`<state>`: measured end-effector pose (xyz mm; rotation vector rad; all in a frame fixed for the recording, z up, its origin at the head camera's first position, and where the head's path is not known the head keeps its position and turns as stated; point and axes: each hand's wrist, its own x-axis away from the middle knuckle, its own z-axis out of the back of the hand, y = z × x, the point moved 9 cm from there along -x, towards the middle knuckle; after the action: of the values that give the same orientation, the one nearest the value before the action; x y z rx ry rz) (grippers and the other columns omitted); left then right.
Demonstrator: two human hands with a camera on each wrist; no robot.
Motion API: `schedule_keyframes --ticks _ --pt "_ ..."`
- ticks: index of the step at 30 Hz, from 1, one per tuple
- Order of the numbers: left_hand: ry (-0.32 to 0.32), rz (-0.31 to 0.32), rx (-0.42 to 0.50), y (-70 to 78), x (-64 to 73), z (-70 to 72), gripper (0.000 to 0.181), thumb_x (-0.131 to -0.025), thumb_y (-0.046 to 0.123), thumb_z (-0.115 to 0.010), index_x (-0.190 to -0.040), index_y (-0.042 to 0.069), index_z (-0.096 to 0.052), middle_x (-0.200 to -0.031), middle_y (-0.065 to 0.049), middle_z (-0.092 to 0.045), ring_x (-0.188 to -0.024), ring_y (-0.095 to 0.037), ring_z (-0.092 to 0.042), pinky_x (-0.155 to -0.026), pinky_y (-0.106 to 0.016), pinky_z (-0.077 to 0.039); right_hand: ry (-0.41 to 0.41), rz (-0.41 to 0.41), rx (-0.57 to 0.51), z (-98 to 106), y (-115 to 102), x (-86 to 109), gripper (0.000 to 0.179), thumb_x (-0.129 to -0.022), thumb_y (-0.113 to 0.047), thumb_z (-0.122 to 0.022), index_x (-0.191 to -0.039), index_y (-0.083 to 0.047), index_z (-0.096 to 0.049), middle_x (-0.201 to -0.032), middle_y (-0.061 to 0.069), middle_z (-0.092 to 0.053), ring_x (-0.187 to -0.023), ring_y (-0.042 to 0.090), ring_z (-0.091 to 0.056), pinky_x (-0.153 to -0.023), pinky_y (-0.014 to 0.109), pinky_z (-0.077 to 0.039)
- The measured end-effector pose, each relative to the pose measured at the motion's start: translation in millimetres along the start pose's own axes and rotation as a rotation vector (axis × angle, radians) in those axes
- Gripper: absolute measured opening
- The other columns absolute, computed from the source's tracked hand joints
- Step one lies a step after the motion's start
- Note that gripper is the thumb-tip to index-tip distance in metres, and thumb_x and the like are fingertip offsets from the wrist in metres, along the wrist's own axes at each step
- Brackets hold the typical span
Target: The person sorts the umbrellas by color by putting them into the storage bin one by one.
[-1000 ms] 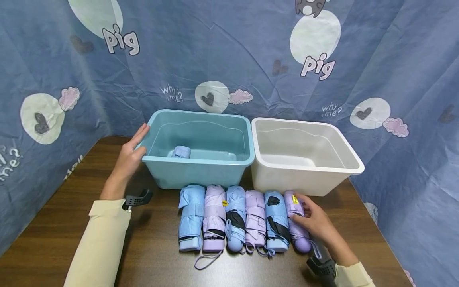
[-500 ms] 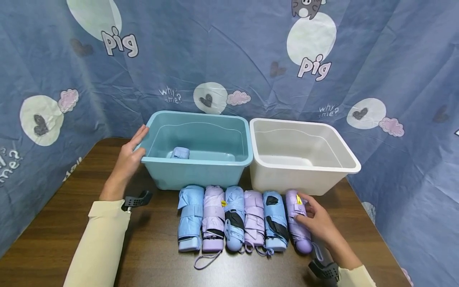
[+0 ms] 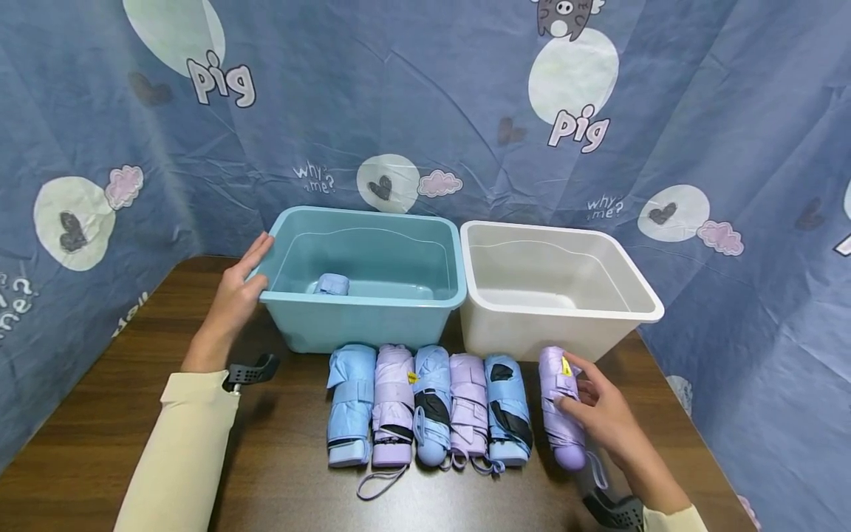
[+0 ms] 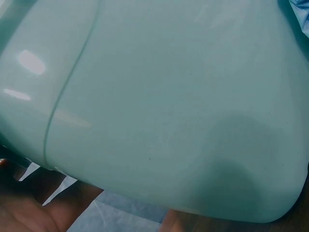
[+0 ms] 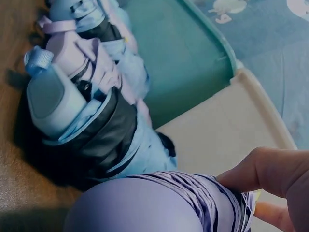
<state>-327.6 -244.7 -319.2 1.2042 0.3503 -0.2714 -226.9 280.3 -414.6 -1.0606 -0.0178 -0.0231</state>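
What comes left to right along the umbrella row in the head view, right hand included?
First blue umbrella, first purple umbrella, second blue umbrella, second purple umbrella, third blue umbrella, third purple umbrella, right hand.

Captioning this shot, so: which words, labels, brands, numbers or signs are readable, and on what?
"pig": twice, on the patterned backdrop.
"why me?": twice, on the backdrop.
Lettering near its edges: cut off or folded, not fully readable.
Yellow tags among the umbrellas: any print too small to read.

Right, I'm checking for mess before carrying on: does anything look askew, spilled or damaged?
Nothing looks spilled or broken. The rightmost blue umbrella shows black patches, perhaps from loose rolling, and the strap of the purple umbrella second from left loops out untidily on the table.
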Motion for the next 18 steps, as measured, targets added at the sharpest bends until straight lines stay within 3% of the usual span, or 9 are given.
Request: schedule_keyframes --ticks 12,18 --pt "0.002 0.011 0.001 -29.4 -11.0 3.9 0.063 -0.085 -0.004 -0.037 -0.148 0.002 -0.033 -0.158 -0.010 -0.022 -0.146 -0.024 -0.015 -0.104 -0.021 -0.019 0.028 0.098 -0.013 10.3 -36.0 14.2 0.071 -0.085 -0.006 -0.070 -0.148 -0.017 -0.038 -0.122 0.031 -0.056 -0.107 0.035 -0.060 -0.074 0.030 -0.051" --pt "-0.006 0.013 0.006 -29.3 -10.1 4.1 0.065 -0.084 -0.005 -0.037 -0.148 0.002 -0.033 -0.158 -0.011 -0.021 -0.146 -0.024 -0.014 -0.102 -0.020 -0.019 0.035 0.138 -0.013 13.7 -53.2 22.3 0.071 -0.085 -0.010 -0.071 -0.148 -0.019 -0.038 -0.122 0.029 -0.057 -0.103 0.020 -0.062 -0.074 0.029 -0.052"
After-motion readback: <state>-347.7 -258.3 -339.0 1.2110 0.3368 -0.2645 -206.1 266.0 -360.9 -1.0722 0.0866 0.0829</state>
